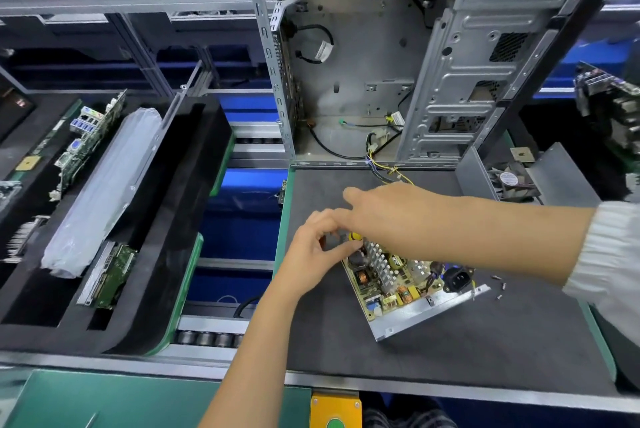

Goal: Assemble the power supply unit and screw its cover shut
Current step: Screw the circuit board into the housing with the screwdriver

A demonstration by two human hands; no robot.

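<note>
Dark mat (450, 351), open power supply (405, 292), loose screws (499, 287), computer case (398, 64)

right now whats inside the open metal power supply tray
The open metal power supply tray holds a tan circuit board with silver finned heatsinks, copper coils and a black power socket. Both hands cover its far end, hiding that part.

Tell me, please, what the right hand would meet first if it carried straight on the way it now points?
Probably only the bare grey mat: the right hand points left and slightly away, passing above the left hand. Beyond that comes the mat's green edge, though depth is unclear.
</note>
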